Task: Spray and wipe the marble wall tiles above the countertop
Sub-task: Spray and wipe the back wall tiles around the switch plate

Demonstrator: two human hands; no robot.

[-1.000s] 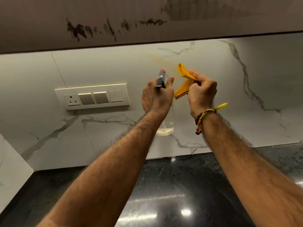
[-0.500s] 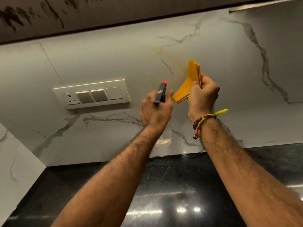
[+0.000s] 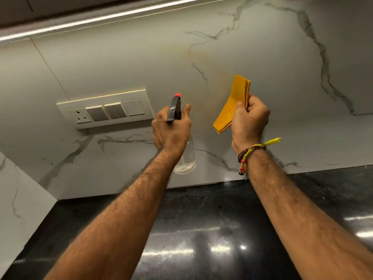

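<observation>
Up close, left hand (image 3: 171, 130) grip curled round clear spray bottle (image 3: 184, 161), right hand (image 3: 249, 118) pinching folded ribbed yellow cloth (image 3: 232, 104), veined glossy marble wall tiles (image 3: 141, 57)

Cloth (image 3: 232, 104): loosely bunched a second ago, now folded flat in the right hand (image 3: 249, 120), raised a little.
Hands: spaced wider; left hand (image 3: 171, 128) with bottle (image 3: 184, 160) lower.

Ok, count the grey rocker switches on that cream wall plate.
2: both sit side by side in the middle of the cream wall plate, one beside the three-pin socket, the other beside the white switches.
</observation>
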